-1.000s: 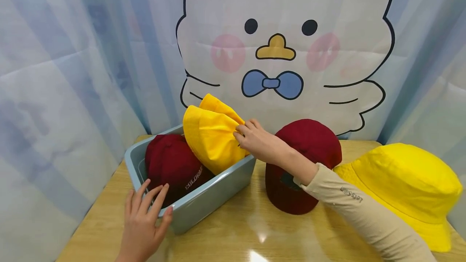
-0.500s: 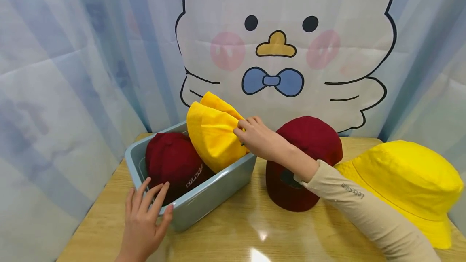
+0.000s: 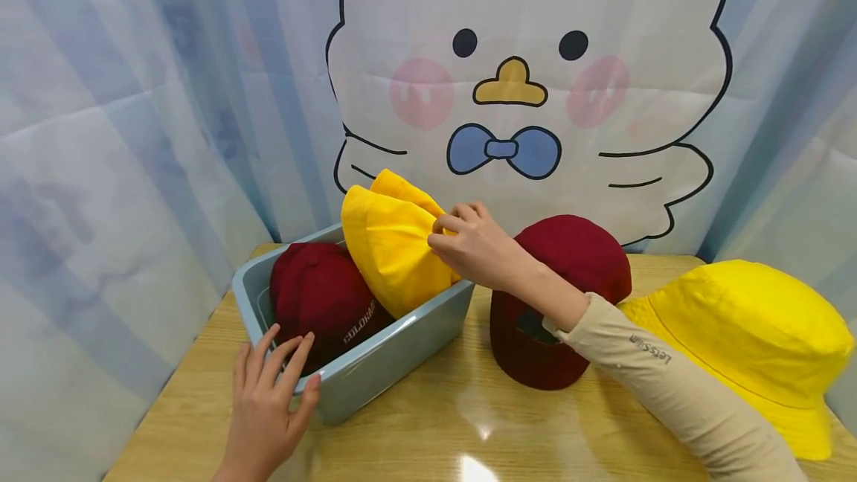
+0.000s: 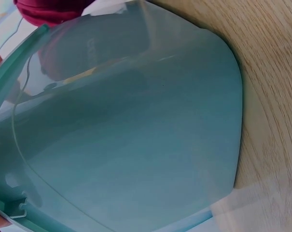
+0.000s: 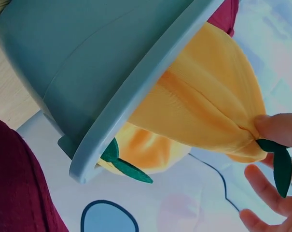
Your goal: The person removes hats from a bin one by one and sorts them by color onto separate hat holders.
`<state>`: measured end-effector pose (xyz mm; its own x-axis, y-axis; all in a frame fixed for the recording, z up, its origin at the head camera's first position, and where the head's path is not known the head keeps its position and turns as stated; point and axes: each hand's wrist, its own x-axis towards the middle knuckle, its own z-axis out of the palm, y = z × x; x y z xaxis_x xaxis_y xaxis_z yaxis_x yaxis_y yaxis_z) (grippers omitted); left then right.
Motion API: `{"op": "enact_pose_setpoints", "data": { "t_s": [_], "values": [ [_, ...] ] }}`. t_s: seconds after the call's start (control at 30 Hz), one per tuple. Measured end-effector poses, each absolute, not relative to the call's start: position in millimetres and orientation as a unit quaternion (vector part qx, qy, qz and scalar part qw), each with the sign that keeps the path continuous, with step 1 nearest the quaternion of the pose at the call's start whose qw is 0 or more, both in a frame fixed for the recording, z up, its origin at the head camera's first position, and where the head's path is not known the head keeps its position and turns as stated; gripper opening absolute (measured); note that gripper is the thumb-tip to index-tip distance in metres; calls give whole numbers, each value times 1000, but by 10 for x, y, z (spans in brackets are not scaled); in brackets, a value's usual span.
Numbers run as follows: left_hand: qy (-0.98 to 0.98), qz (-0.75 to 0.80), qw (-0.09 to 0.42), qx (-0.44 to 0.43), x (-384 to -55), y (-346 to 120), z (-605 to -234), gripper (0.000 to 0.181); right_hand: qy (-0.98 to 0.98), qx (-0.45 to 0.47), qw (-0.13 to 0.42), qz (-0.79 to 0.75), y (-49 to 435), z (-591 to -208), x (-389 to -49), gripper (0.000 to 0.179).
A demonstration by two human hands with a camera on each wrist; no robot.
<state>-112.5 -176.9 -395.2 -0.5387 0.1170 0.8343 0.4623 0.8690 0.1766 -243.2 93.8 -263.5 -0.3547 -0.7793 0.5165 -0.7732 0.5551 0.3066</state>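
Observation:
In the head view, a blue-grey plastic bin [image 3: 402, 352] stands at an angle on the table. Inside lies a dark red cap [image 3: 315, 296] with white lettering, and a folded yellow bucket hat [image 3: 391, 244] rises above the rim beside it. My right hand [image 3: 478, 248] pinches the hat's crown between thumb and finger. In the right wrist view, a green leaf tab [image 5: 281, 166] hangs at that pinch, and a second yellow hat [image 5: 146, 147] with a green leaf shows by the rim. My left hand [image 3: 268, 400] rests at the bin's near corner, fingers spread over the rim.
Right of the bin sits another dark red cap [image 3: 576, 259], partly behind my right forearm. A yellow bucket hat [image 3: 763, 333] stands at the far right. Behind the wooden table [image 3: 415, 452] hangs a pale curtain [image 3: 154, 169] with a cartoon bird.
The yellow hat has shifted slightly rightward, still pinched. My right knuckles have risen a little. The left hand and the bin have stayed almost in place.

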Motion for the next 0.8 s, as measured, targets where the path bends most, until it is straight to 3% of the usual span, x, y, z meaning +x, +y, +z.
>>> {"op": "enact_pose_setpoints", "data": {
  "t_s": [0.8],
  "values": [
    [-862,-195,436,-172,-1101,-1784,-3938,55,-750,510,419,51,954,-2121,-2411,10]
  ]
}}
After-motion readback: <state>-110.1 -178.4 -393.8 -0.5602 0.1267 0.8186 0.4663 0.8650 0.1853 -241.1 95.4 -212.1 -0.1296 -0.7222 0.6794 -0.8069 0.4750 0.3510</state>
